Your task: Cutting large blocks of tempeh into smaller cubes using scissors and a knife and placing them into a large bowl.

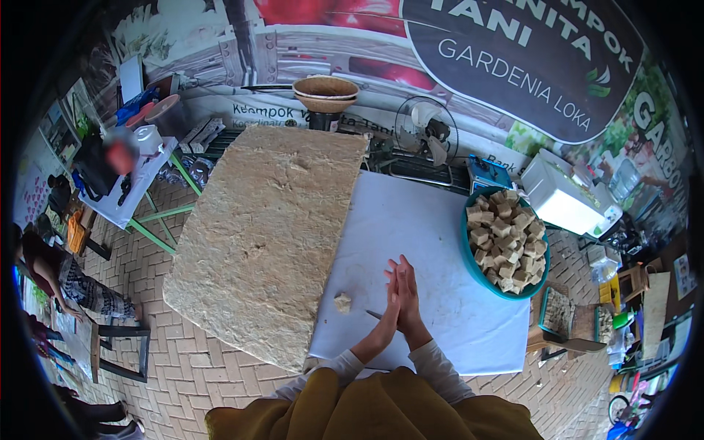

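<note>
My left hand (391, 312) and my right hand (411, 301) are pressed palm to palm above the white-covered table, fingers stretched out straight. Nothing shows between them. A narrow grey pointed piece (373, 314), perhaps a blade tip, pokes out beside my left hand; the rest of it is hidden. Left of it lies a small beige crumbly chunk (342, 301). A large, rough, beige-brown slab (264, 220) covers the table's left part. To the right, a round teal basin (469, 253) is heaped with beige cut cubes (507, 238).
Behind the table stand a brown woven bowl (325, 89), a fan (427, 132), a blue scale (489, 173) and a white box (561, 192). A green-legged side table (136, 198) is at left. Another person (70, 275) bends near a dark-framed bench (121, 352). Brick paving surrounds the table.
</note>
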